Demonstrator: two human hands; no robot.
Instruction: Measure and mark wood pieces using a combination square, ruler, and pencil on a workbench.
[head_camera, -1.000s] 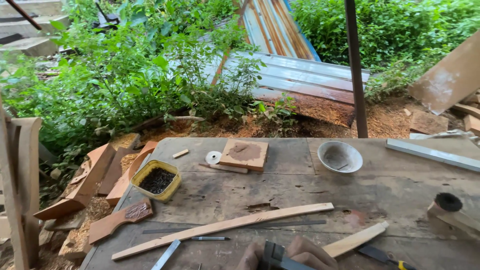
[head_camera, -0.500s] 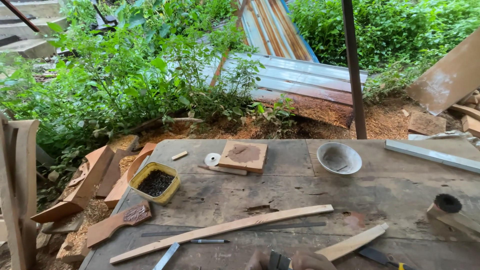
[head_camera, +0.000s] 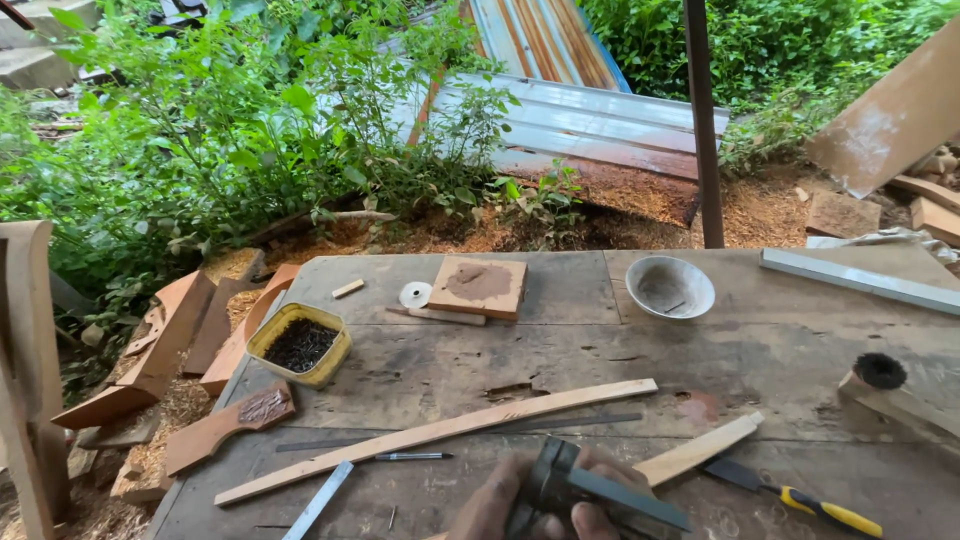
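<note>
Workbench (head_camera: 780, 350); gripped dark tool (head_camera: 580, 488) lengthwise left-right

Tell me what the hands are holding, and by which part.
A dark metal tool, gripped around its thick body by the fingers of both hands; its flat blade sticks out to the right. Which hand is which cannot be told.

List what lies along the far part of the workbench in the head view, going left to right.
Yellow tub of dark nails → small wooden peg → white tape roll → square wood block → grey bowl → long metal bar.
</note>
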